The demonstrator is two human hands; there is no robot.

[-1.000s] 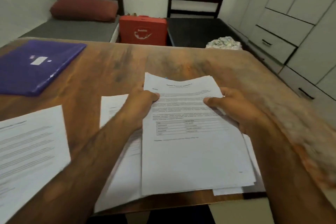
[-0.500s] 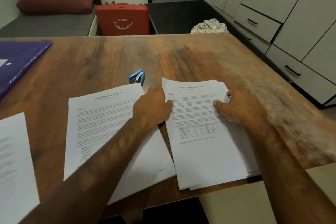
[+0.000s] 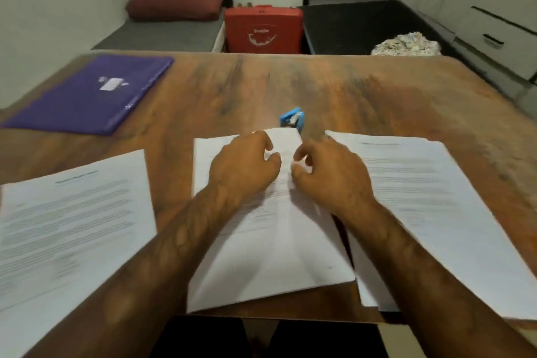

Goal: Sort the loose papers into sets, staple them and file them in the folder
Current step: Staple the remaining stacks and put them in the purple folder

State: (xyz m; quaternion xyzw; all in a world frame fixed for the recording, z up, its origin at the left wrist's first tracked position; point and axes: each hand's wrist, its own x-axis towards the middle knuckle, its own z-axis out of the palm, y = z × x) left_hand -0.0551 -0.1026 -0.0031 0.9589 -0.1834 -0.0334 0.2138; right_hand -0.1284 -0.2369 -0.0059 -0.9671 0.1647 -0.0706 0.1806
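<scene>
Three lots of printed white paper lie along the near edge of the wooden table (image 3: 334, 90). My left hand (image 3: 247, 166) and my right hand (image 3: 328, 174) both rest on the middle set (image 3: 270, 250), fingers pinching its top right part, which lifts and bends. The right stack (image 3: 430, 206) lies flat beside my right wrist. Another sheet set (image 3: 66, 227) lies at the left. A small blue stapler (image 3: 293, 119) sits just beyond the middle set's top edge. The purple folder (image 3: 93, 93) lies shut at the far left.
Beyond the table stand a red case (image 3: 263, 29), a grey bench with a dark red cushion (image 3: 174, 6) and a black bench carrying crumpled cloth (image 3: 406, 43). White drawers (image 3: 494, 32) line the right wall. The right stack overhangs the table's near edge.
Both hands left the right stack and moved left onto the middle set, now pinching its top. The view swung left, bringing the purple folder back into sight.
</scene>
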